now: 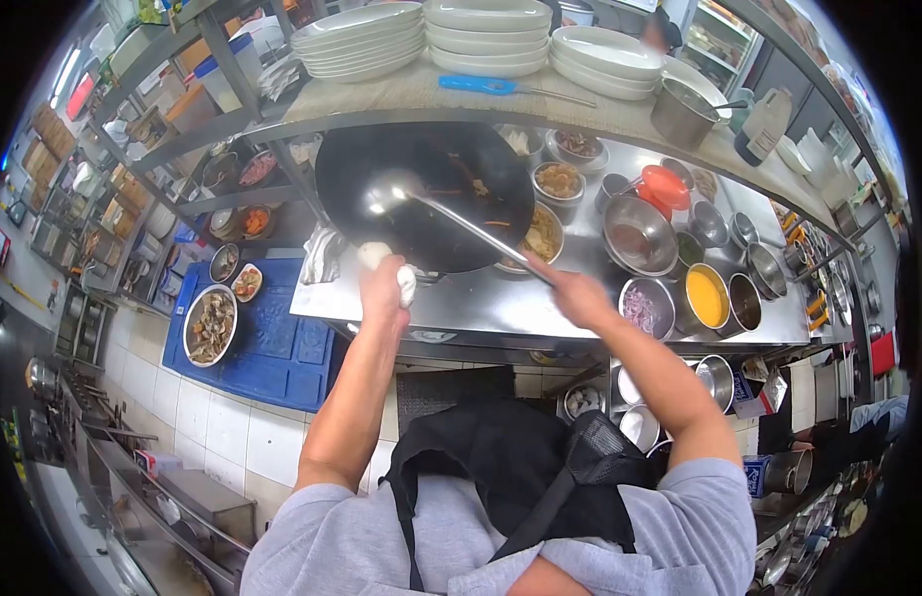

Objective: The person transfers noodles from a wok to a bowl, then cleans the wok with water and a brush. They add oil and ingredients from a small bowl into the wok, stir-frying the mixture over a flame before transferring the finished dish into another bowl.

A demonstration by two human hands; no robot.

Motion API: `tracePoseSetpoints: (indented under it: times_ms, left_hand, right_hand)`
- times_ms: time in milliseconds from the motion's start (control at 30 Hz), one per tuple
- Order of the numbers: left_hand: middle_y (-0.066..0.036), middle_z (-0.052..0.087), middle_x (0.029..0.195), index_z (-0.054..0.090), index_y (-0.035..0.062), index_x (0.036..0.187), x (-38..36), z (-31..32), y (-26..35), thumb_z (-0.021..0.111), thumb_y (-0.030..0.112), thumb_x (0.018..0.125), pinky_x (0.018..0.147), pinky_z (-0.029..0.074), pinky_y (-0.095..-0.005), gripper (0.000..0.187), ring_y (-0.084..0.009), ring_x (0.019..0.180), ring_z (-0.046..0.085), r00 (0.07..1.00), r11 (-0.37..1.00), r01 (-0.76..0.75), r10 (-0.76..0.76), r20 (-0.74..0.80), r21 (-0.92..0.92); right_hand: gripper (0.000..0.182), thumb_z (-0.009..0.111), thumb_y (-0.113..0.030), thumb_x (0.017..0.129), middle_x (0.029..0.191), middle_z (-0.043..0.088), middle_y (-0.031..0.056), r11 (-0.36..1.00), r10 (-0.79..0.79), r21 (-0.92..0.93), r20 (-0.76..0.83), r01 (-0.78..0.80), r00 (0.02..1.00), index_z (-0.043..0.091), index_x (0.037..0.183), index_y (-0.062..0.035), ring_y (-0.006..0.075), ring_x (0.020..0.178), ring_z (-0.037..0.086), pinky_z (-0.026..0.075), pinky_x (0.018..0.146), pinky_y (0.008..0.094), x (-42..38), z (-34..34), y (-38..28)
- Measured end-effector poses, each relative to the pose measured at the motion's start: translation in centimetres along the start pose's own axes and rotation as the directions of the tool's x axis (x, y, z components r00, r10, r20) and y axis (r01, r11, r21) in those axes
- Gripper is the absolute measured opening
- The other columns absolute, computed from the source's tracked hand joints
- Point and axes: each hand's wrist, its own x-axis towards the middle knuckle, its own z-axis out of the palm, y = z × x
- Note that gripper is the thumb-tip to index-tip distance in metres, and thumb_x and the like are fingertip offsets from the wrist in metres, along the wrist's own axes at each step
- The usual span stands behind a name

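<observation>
A large black wok [382,169] is tilted up over the steel counter, with a few food bits on its inner surface. My left hand [384,285] is closed round a white cloth [407,286] at the wok's near left rim. My right hand [572,295] grips the long handle of a metal ladle [391,191], whose bowl is inside the wok at the left. Right behind the wok's lower right edge stands a container of yellowish food [542,234], partly hidden by the wok.
Plate stacks [486,40] and a blue-handled tool [481,85] lie on the shelf above. Steel bowls [641,234], chopped onion [644,308] and yellow liquid [706,297] are at right. A blue chest [272,338] bears food bowls. Another person [660,32] stands far behind.
</observation>
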Motion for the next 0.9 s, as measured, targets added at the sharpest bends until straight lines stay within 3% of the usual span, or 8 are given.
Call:
tracePoseSetpoints:
  times_ms: [100,167,300,533,667,733,767,900]
  left_hand:
    - [-0.003,0.055,0.065,0.054,0.0076,0.095,-0.1,-0.9,1.6,0.06,0.012,0.084,0.033,0.036,-0.0297,0.014,-0.0154,0.042,0.051,1.0,0.999,0.011,-0.011,0.012,0.034]
    - [-0.003,0.057,0.067,0.055,0.0063,0.095,0.0,-1.4,2.0,0.06,0.011,0.083,0.034,0.036,-0.0298,0.014,-0.0154,0.043,0.051,0.999,0.998,-0.03,0.028,0.031,0.06]
    - [-0.003,0.057,0.067,0.056,0.0054,0.096,0.4,-0.6,0.9,0.06,0.011,0.082,0.035,0.037,-0.0298,0.015,-0.015,0.044,0.052,0.986,0.986,-0.165,0.166,-0.004,0.022]
    - [-0.002,0.057,0.066,0.055,0.0103,0.093,-0.6,-0.8,2.2,0.061,0.014,0.083,0.035,0.033,-0.0293,0.012,-0.0142,0.045,0.052,0.999,0.998,0.032,-0.033,0.019,0.059]
    - [0.0,0.054,0.063,0.054,0.0115,0.093,-0.7,-0.8,3.6,0.061,0.015,0.083,0.034,0.032,-0.0298,0.013,-0.0141,0.043,0.051,0.998,0.998,0.049,-0.05,0.024,0.043]
    - [-0.004,0.061,0.086,0.059,0.0031,0.102,-0.5,-1.0,3.8,0.059,0.003,0.082,0.059,0.047,-0.0277,0.02,-0.0132,0.07,0.061,0.999,0.999,0.044,-0.044,-0.016,0.006]
    - [-0.004,0.061,0.086,0.059,0.0031,0.102,-0.4,-0.9,3.8,0.059,0.003,0.082,0.059,0.047,-0.0277,0.02,-0.0132,0.07,0.061,0.999,0.999,0.041,-0.041,-0.02,0.001]
    - [-0.004,0.061,0.082,0.06,0.0011,0.098,0.3,-0.1,2.4,0.058,-0.001,0.079,0.054,0.046,-0.0272,0.018,-0.0133,0.065,0.06,0.996,0.996,-0.086,0.087,-0.021,0.019]
  right_hand:
    - [0.081,0.047,0.004,0.081,0.095,0.067,0.0117,0.974,-0.026,-0.227,-0.1,0.003,0.995,0.04,0.147,-0.0436,0.0329,0.081,0.069,0.056,0.073,0.0445,-5.1,-3.0,8.9]
    - [0.087,0.052,0.004,0.077,0.091,0.065,0.0123,0.934,-0.055,-0.356,-0.151,-0.002,0.987,0.038,0.147,-0.0454,0.0317,0.078,0.069,0.057,0.071,0.0445,-7.5,-5.7,13.6]
    - [0.082,0.054,-0.001,0.079,0.09,0.066,0.0159,0.927,0.005,-0.368,-0.186,-0.074,0.982,0.038,0.148,-0.0413,0.0352,0.077,0.068,0.056,0.071,0.045,-5.9,-7.6,10.8]
    - [0.078,0.044,-0.003,0.088,0.102,0.067,0.0189,0.989,0.12,-0.085,-0.052,-0.124,0.991,0.026,0.152,-0.0433,0.0361,0.088,0.068,0.054,0.079,0.0484,0.8,0.5,3.3]
    - [0.079,0.049,-0.002,0.087,0.1,0.067,0.0157,0.958,0.068,-0.271,-0.091,-0.09,0.994,0.03,0.151,-0.0441,0.0355,0.082,0.068,0.055,0.076,0.0465,-5.1,-2.5,10.4]
    - [0.08,0.052,-0.002,0.085,0.093,0.064,0.013,0.903,0.036,-0.418,-0.156,-0.099,0.987,0.032,0.15,-0.0446,0.0351,0.077,0.068,0.056,0.073,0.0463,-7.8,-4.8,14.7]
    - [0.081,0.053,-0.002,0.084,0.093,0.064,0.0128,0.865,0.046,-0.489,-0.139,-0.109,0.989,0.031,0.15,-0.0447,0.0349,0.076,0.068,0.056,0.072,0.046,-8.7,-6.9,15.4]
    - [0.083,0.053,-0.002,0.083,0.096,0.065,0.0128,0.841,0.134,-0.515,-0.102,-0.167,0.986,0.03,0.15,-0.0454,0.0341,0.077,0.069,0.057,0.069,0.045,-9.9,-13.5,10.8]
